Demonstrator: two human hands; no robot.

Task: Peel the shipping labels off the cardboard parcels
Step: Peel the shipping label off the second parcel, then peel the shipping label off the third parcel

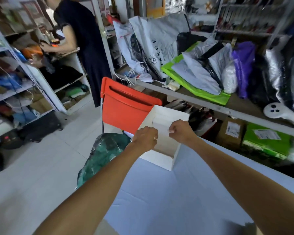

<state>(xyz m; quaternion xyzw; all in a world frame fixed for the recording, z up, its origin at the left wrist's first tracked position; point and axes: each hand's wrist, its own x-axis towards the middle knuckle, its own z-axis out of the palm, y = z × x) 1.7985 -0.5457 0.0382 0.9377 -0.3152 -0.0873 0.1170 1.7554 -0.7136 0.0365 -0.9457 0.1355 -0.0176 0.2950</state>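
Far left, a person in dark clothes (85, 39) stands at metal shelving (32, 78); an orange chair (124, 106) is just beside the table (168, 200). Left hand (145, 139) is over the left wall of the open white box (161, 160) at the table's far edge, fingers curled, grip on the wall cannot be told. Right hand (181, 131) is above the box interior, fingertips pinching a small white scrap (170, 131); further right, a brown cardboard parcel (227, 141) carries a white label (233, 129).

The box (158, 161) is white cardboard, open-topped and upright. It stands at the far left corner of the tabletop (176, 200), with one bottom corner turned toward the near edge and its pale inner walls showing.
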